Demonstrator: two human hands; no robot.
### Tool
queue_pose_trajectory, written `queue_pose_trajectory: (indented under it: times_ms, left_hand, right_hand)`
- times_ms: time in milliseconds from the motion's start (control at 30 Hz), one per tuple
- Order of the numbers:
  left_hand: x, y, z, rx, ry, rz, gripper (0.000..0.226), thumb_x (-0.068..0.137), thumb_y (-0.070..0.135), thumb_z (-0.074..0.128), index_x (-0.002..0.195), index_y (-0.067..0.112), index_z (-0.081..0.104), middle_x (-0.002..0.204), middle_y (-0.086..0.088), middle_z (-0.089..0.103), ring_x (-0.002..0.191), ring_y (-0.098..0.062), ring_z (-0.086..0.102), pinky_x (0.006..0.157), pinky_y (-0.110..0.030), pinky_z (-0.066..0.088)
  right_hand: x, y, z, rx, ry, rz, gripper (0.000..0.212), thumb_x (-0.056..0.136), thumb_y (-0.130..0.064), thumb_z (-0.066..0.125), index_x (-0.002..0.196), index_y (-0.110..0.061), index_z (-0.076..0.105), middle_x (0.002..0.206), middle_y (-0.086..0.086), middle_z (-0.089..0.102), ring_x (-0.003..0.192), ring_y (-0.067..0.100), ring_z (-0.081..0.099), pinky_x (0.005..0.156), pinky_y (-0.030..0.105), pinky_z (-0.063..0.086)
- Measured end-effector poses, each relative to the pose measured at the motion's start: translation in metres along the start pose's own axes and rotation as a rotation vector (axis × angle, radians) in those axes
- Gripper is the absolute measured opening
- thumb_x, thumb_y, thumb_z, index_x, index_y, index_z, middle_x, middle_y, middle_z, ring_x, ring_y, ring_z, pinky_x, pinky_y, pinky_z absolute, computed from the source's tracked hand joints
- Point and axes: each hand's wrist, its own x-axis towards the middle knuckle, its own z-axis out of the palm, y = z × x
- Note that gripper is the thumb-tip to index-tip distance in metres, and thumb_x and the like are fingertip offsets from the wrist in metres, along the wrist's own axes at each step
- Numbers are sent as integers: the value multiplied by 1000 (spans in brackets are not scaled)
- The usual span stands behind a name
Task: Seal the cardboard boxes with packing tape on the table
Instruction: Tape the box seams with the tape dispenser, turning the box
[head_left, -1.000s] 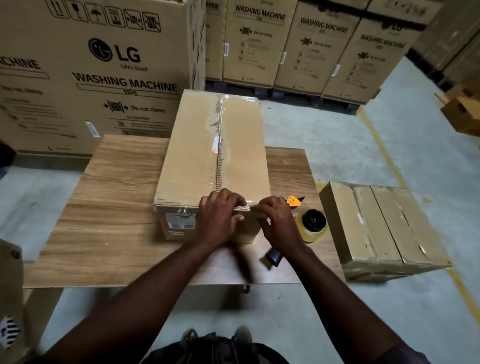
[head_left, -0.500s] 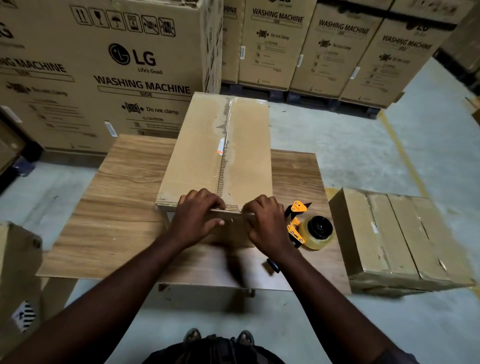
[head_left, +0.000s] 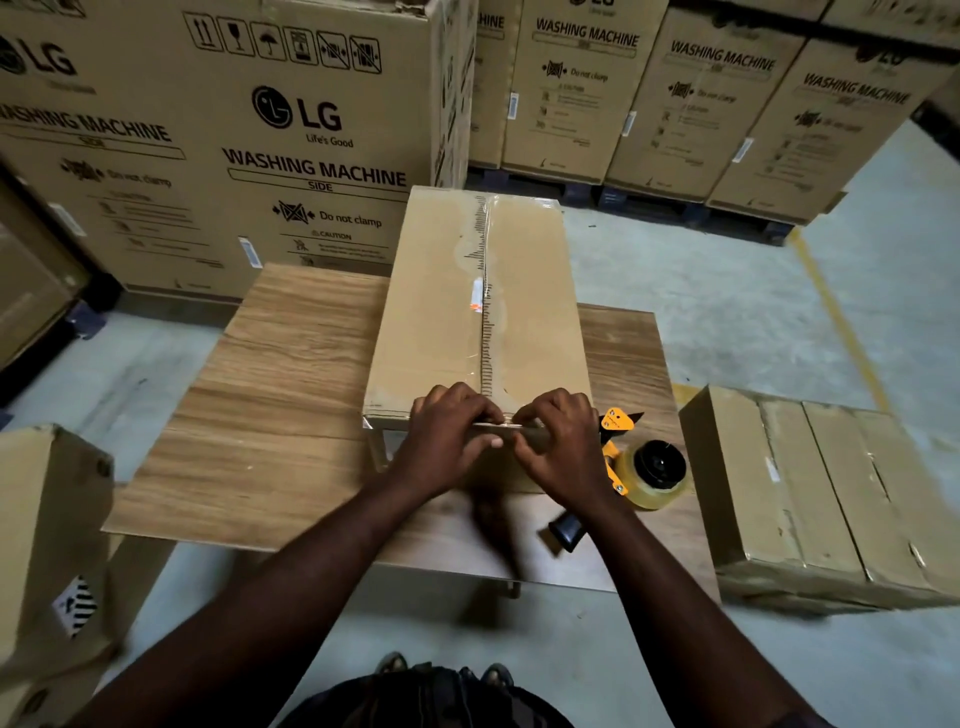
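Note:
A long cardboard box (head_left: 436, 312) lies lengthwise on the wooden table (head_left: 270, 415), with clear tape running along its top seam. Both my hands are at the box's near top edge. My left hand (head_left: 447, 441) curls its fingers over the edge, thumb under a pale tape strip (head_left: 501, 426) on the front face. My right hand (head_left: 563, 447) pinches the same strip from the right, and the fingertips of the two hands almost meet at the seam. An orange tape dispenser (head_left: 644, 467) with a roll of clear tape lies on the table just right of my right hand.
A taped cardboard box (head_left: 831, 493) sits on the floor at the right of the table, and another carton (head_left: 47, 545) stands at the left. Tall washing machine cartons (head_left: 260, 130) line the back. A yellow line (head_left: 836, 322) runs along the concrete floor.
My hands have stayed on the box's near edge and drawn closer together over the tape strip. The box and the dispenser have not moved.

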Motion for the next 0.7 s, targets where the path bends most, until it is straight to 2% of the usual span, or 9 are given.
queue_pose_trajectory:
  times_ms: [67,200,300,333,400,467,500,600,700]
  left_hand:
    - [0,-3,-3,-18,-4,3,19,84,29,69,102,34,68,101,8,61,99,-21,54,85,-40,42]
    - [-15,-25,-17,90,43,20,45,77,6,74,113,34,67,108,9,59,101,-18,50,83,-39,42]
    - [-29,-41,-30,97,50,78,58,74,-3,73,122,29,65,113,7,57,104,-18,49,87,-32,38]
    - [-32,-42,-34,112,39,88,55,76,2,75,123,29,65,115,7,57,106,-17,49,86,-30,34]
    - [-30,-42,-38,164,52,71,41,82,25,76,120,33,66,114,11,58,107,-15,48,83,-29,26]
    - [-26,-44,-40,174,83,33,26,87,46,62,111,37,68,107,14,59,104,-14,50,80,-33,27]
    - [-23,-45,-40,169,86,15,26,88,50,56,107,37,69,104,15,59,102,-15,51,80,-35,30]
    - [-18,-51,-41,163,67,5,26,88,49,51,103,37,69,102,15,59,100,-15,51,79,-35,31]
    - [-20,-55,-41,164,44,27,22,86,38,66,108,38,67,106,16,57,102,-15,48,81,-36,32]
  right_hand:
    - [1,-4,0,-10,-12,17,21,75,-37,67,92,-26,66,97,-6,56,93,22,51,79,44,43]
    - [7,-20,8,-87,-2,121,37,76,-64,68,86,-29,65,95,-8,58,93,20,49,75,35,31]
    - [7,-23,10,-120,9,152,32,74,-55,77,86,-29,62,95,-7,57,93,22,49,74,33,27]
    - [6,-23,9,-131,1,142,31,73,-50,80,88,-29,62,97,-6,56,94,23,50,74,34,28]
    - [6,-26,8,-144,-22,125,33,72,-44,82,93,-28,62,100,-4,56,96,24,50,75,36,31]
    - [11,-35,9,-111,-39,104,32,75,-45,79,96,-28,62,101,-4,58,97,23,49,76,37,34]
    - [14,-40,10,-84,-53,91,31,78,-46,77,97,-27,62,100,-4,59,98,22,49,77,37,35]
    - [17,-49,18,-88,-93,48,24,83,-46,71,96,-28,63,99,-5,59,98,22,51,78,38,36]
    - [10,-45,21,-144,-82,16,23,82,-40,72,99,-27,64,102,-3,57,97,24,51,77,38,36]
